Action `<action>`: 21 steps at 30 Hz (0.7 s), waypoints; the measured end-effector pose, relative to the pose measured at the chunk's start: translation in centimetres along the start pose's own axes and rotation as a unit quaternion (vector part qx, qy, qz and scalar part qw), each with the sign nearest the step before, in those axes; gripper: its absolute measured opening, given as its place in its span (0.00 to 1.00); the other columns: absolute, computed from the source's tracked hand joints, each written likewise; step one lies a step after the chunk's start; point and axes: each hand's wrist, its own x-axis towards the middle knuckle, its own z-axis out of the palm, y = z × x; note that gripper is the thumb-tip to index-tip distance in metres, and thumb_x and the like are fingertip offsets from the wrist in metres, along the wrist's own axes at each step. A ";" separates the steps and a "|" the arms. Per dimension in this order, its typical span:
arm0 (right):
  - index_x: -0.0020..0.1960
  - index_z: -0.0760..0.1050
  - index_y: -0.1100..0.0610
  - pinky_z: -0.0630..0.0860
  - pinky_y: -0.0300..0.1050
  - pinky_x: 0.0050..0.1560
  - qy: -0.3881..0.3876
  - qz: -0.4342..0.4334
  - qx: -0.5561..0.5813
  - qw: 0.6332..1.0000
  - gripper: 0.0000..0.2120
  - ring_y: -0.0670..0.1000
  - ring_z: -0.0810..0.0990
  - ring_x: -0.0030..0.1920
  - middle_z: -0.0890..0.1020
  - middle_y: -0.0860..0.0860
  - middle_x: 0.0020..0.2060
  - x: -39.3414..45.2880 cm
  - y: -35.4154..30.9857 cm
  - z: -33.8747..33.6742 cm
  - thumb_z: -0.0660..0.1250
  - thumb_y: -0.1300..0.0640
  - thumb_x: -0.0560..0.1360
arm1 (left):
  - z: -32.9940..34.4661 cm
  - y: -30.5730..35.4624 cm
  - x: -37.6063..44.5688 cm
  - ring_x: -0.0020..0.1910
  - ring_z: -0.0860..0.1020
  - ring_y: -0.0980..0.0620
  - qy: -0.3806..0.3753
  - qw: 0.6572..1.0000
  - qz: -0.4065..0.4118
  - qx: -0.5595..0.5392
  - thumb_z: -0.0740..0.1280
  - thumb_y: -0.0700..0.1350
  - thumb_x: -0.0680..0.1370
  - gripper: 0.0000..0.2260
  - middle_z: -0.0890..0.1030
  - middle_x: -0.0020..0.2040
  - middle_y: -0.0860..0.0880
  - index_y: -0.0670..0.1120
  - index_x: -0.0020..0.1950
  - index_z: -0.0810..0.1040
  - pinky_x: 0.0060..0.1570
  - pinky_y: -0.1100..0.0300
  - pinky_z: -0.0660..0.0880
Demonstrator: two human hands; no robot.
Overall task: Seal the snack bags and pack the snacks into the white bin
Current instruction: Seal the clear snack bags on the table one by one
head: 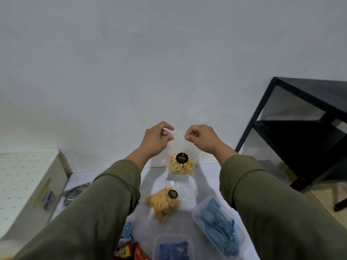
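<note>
Clear snack bag (181, 162), label perhaps "Kacang Koro"

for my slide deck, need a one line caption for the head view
Both hands, left hand and right hand, pinch the top strip of a clear snack bag held above the table.

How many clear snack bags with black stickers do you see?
2: one bag of nuts held up by left hand and right hand; one bag of sticks lying on the table. Others may be hidden.

It looked like a plain home room: bare wall (131, 53), black metal shelf (300, 128) beside the snack-strewn desk (189, 169).
</note>
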 end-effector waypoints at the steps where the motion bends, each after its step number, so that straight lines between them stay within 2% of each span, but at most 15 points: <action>1: 0.43 0.79 0.55 0.68 0.35 0.38 0.001 -0.002 0.004 1.000 0.02 0.47 0.75 0.41 0.79 0.48 0.40 -0.1 -0.1 0.1 0.68 0.58 0.74 | -0.1 0.0 -0.1 0.40 0.77 0.60 0.004 1.000 -0.001 -0.010 0.68 0.41 0.75 0.09 0.82 0.40 0.53 0.50 0.54 0.77 0.36 0.77 0.68; 4: 0.42 0.80 0.54 0.68 0.33 0.37 0.000 -0.007 0.022 1.000 0.01 0.45 0.74 0.39 0.78 0.45 0.36 -0.3 -0.5 0.8 0.71 0.57 0.72 | -0.5 0.1 -0.5 0.41 0.78 0.63 0.005 1.000 0.000 -0.025 0.69 0.41 0.75 0.10 0.83 0.41 0.52 0.51 0.55 0.75 0.35 0.77 0.68; 7: 0.42 0.81 0.55 0.70 0.33 0.38 0.007 -0.015 0.038 0.999 0.01 0.48 0.76 0.41 0.80 0.48 0.38 -0.3 -1.0 1.4 0.71 0.58 0.72 | -0.9 0.1 -0.7 0.42 0.78 0.62 0.008 0.999 0.004 -0.033 0.69 0.41 0.75 0.11 0.83 0.41 0.53 0.51 0.55 0.75 0.39 0.73 0.68; 13: 0.43 0.79 0.57 0.71 0.36 0.41 0.016 -0.031 0.044 0.998 0.03 0.49 0.76 0.43 0.82 0.52 0.43 -0.4 -1.9 1.8 0.68 0.59 0.74 | -1.2 0.0 -1.0 0.36 0.77 0.66 0.022 0.999 0.030 -0.039 0.70 0.41 0.74 0.11 0.83 0.40 0.54 0.51 0.55 0.75 0.36 0.80 0.69; 16: 0.40 0.78 0.55 0.70 0.33 0.41 0.015 -0.035 0.045 0.998 0.04 0.49 0.76 0.43 0.81 0.52 0.42 -0.5 -2.2 1.9 0.68 0.59 0.74 | -0.9 0.1 -1.0 0.42 0.77 0.63 0.026 0.998 0.053 -0.015 0.69 0.42 0.74 0.12 0.82 0.39 0.56 0.51 0.56 0.74 0.43 0.78 0.68; 19: 0.40 0.79 0.56 0.70 0.32 0.41 0.022 -0.043 0.050 0.998 0.04 0.49 0.76 0.43 0.80 0.49 0.40 -0.6 -2.2 1.7 0.68 0.60 0.74 | -0.8 0.1 -1.0 0.46 0.77 0.61 0.022 0.998 0.058 -0.008 0.69 0.43 0.75 0.08 0.81 0.40 0.56 0.50 0.53 0.77 0.47 0.71 0.69; 21: 0.41 0.79 0.57 0.69 0.31 0.42 0.023 -0.048 0.052 0.997 0.03 0.48 0.75 0.44 0.79 0.48 0.39 -0.6 -2.2 1.5 0.68 0.60 0.74 | -0.7 -0.1 -0.9 0.44 0.76 0.64 0.013 0.998 0.056 0.008 0.69 0.44 0.75 0.02 0.81 0.41 0.56 0.48 0.48 0.79 0.45 0.72 0.67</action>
